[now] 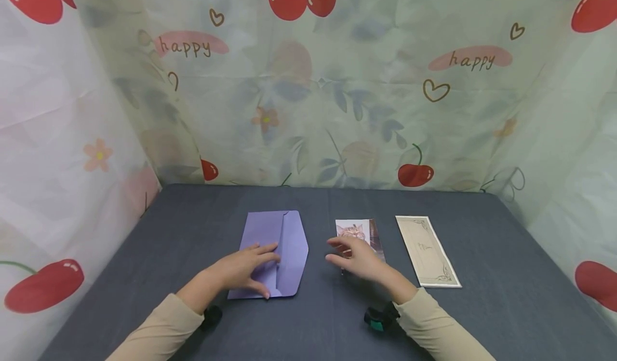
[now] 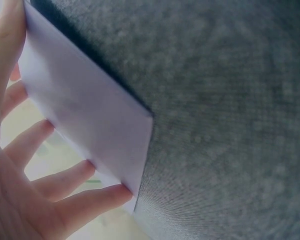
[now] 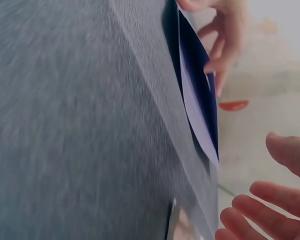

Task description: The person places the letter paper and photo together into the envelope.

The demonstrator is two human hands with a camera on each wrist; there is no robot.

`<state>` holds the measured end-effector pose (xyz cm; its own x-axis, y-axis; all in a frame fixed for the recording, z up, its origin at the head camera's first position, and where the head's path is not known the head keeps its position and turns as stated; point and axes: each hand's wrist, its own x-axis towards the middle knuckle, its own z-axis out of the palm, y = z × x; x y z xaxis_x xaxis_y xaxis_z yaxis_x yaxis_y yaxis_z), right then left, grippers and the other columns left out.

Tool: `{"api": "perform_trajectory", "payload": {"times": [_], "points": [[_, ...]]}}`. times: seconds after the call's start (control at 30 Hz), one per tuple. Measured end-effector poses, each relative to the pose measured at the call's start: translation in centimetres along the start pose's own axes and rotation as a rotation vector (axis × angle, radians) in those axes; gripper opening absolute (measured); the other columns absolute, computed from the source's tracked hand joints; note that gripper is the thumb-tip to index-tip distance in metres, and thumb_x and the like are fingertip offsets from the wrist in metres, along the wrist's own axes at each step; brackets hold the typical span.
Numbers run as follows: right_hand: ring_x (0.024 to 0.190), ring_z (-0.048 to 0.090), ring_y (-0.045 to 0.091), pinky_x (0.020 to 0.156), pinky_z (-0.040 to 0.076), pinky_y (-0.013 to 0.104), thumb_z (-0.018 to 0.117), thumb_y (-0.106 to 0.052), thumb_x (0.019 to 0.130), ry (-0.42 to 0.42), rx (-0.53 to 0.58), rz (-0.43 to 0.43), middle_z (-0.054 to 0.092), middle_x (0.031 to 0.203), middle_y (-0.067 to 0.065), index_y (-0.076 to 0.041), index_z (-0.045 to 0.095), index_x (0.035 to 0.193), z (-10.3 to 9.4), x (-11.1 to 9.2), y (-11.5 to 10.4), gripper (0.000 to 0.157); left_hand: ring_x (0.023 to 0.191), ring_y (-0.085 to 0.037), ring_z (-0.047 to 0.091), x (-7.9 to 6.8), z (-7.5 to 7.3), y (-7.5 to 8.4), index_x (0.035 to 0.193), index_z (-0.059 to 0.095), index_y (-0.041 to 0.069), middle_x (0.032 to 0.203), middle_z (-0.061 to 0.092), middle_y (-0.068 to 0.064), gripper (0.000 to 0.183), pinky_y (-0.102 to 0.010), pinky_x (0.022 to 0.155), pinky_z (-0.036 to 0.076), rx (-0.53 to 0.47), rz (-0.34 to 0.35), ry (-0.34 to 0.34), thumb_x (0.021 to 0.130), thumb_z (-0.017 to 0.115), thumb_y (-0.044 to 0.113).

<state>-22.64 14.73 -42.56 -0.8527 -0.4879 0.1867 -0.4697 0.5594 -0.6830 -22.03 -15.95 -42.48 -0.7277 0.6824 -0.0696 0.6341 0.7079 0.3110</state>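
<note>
A purple envelope (image 1: 262, 230) lies on the dark tabletop with its flap to the right. My left hand (image 1: 248, 267) rests on the envelope, fingers spread near its opening and thumb towards the near edge. In the left wrist view, straight fingertips touch the purple paper (image 2: 90, 95). My right hand (image 1: 359, 259) is above a picture card (image 1: 354, 227) with a cat on it and partly hides it. Its fingers are loosely extended, with nothing between them. In the right wrist view, the envelope's dark inside (image 3: 197, 65) shows beneath the left hand.
A long cream card (image 1: 426, 251) with ornate corners lies right of the picture card. The dark cloth-covered table (image 1: 159, 243) is bordered by a hanging curtain (image 1: 337, 109) with cherry prints at the back and sides. A black device (image 1: 381, 318) sits under the right wrist.
</note>
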Motion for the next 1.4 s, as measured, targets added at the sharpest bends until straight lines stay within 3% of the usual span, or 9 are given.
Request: {"api": "perform_trajectory", "payload": {"times": [0.2, 0.4, 0.63, 0.87, 1.1, 1.4], "points": [[0.095, 0.066, 0.033, 0.079, 0.055, 0.038, 0.066, -0.015, 0.086, 0.069, 0.024, 0.050, 0.065, 0.110, 0.023, 0.007, 0.059, 0.117, -1.3, -0.8, 1.1, 0.039, 0.125, -0.055, 0.039, -0.1, -0.1, 0.2, 0.124, 0.052, 0.017, 0.148, 0.037, -0.016, 0.069, -0.058, 0.101, 0.037, 0.003, 0.002, 0.001, 0.068, 0.074, 0.052], [0.093, 0.067, 0.031, 0.077, 0.055, 0.038, 0.067, -0.016, 0.085, 0.131, -0.020, 0.138, 0.066, 0.110, 0.022, 0.005, 0.060, 0.116, -2.6, -1.4, 1.9, 0.038, 0.126, -0.055, 0.038, 0.0, -0.1, 0.1, 0.125, 0.052, 0.017, 0.149, 0.037, -0.015, 0.070, -0.058, 0.101, 0.036, -0.013, -0.002, -0.004, 0.069, 0.073, 0.053], [0.092, 0.067, 0.033, 0.074, 0.055, 0.038, 0.066, -0.013, 0.085, 0.212, -0.024, 0.243, 0.065, 0.110, 0.025, 0.008, 0.058, 0.117, -3.9, -2.1, 2.9, 0.039, 0.122, -0.057, 0.040, -0.3, -0.2, 0.2, 0.122, 0.052, 0.016, 0.146, 0.040, -0.018, 0.070, -0.061, 0.099, 0.037, -0.027, 0.043, 0.030, 0.069, 0.070, 0.058], [0.093, 0.067, 0.036, 0.073, 0.055, 0.039, 0.067, -0.012, 0.084, 0.292, -0.065, 0.356, 0.065, 0.108, 0.026, 0.009, 0.057, 0.117, -4.6, -2.3, 4.3, 0.040, 0.126, -0.056, 0.037, -0.1, 0.0, 0.0, 0.124, 0.052, 0.016, 0.149, 0.036, -0.016, 0.071, -0.060, 0.101, 0.035, -0.028, 0.007, -0.001, 0.069, 0.072, 0.054], [0.095, 0.064, 0.040, 0.075, 0.055, 0.041, 0.067, -0.014, 0.082, 0.295, -0.075, 0.444, 0.062, 0.110, 0.030, 0.011, 0.054, 0.118, -4.6, -2.4, 5.1, 0.046, 0.124, -0.056, 0.039, -0.3, -0.2, 0.2, 0.124, 0.052, 0.015, 0.147, 0.038, -0.018, 0.071, -0.060, 0.099, 0.037, -0.013, 0.026, 0.015, 0.070, 0.070, 0.056], [0.093, 0.064, 0.038, 0.077, 0.054, 0.042, 0.070, -0.012, 0.079, 0.270, -0.082, 0.489, 0.062, 0.108, 0.030, 0.014, 0.053, 0.116, -4.2, -2.3, 5.7, 0.048, 0.127, -0.054, 0.037, 0.0, -0.2, 0.2, 0.127, 0.051, 0.018, 0.150, 0.034, -0.014, 0.071, -0.059, 0.101, 0.037, -0.015, -0.021, -0.026, 0.069, 0.073, 0.053]]}}
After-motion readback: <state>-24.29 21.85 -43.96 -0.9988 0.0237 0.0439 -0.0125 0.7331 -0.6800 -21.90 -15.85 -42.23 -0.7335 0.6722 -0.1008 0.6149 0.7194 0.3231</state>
